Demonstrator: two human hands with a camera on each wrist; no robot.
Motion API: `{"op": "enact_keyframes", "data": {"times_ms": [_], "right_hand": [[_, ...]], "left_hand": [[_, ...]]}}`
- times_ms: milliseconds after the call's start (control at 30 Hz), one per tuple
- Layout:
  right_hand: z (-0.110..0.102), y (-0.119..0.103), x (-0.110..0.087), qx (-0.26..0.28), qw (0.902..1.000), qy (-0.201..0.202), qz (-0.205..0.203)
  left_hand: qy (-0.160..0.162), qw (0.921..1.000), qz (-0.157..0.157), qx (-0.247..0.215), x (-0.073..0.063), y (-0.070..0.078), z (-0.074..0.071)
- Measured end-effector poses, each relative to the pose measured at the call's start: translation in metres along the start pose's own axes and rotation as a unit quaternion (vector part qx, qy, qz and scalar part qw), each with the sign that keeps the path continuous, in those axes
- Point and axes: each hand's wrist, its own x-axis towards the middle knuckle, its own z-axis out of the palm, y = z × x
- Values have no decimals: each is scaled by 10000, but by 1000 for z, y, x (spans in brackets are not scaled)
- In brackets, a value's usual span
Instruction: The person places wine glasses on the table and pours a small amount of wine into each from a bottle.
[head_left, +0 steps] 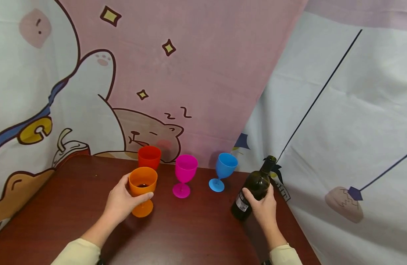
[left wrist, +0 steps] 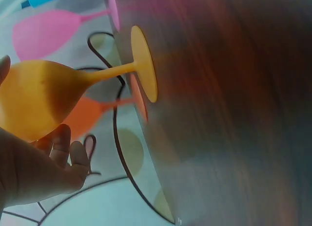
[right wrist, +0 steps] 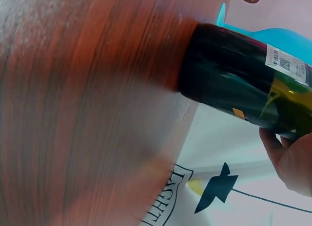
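Note:
In the head view my left hand (head_left: 122, 202) holds an orange plastic goblet (head_left: 142, 180) by its bowl, the thumb across the near side. A little dark liquid shows inside it. The goblet's foot is right at the tabletop in the left wrist view, where the fingers (left wrist: 61, 143) curl behind the bowl. On the right, my right hand (head_left: 264, 208) grips a dark green wine bottle (head_left: 256, 184) round its body, thumb beside the white label. The bottle stands upright with its mouth uncovered, its base (right wrist: 195, 65) at the table in the right wrist view.
A red goblet (head_left: 149, 156) stands just behind the orange one, partly hidden by it. Further right are a magenta goblet (head_left: 186, 169) and a blue goblet (head_left: 226, 165). The brown wooden table (head_left: 190, 235) ends at a printed cartoon cloth (head_left: 206, 73) behind and at right.

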Motion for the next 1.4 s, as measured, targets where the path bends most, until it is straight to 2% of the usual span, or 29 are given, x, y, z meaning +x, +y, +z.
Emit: {"op": "enact_keyframes", "data": {"times_ms": [300,500,900,1133,1400], "right_hand": [[0,3,-1,-38,9999,155,-60],[1,6,-1,6,9999,136,-7],[2,4,-2,34,9999,134,81],[3,3,-2,79,9998,148,65],[3,4,-2,116,9999,121,32]], "left_hand": [[136,9996,15,229,27,-17,-37],[186,9996,-56,208,47,-26,-49],[183,9992,-294,187,81,-29,-50],[82,9991,-391,114,92,-28,-46],[-36,9993,-375,62,99,-23,-39]]}}
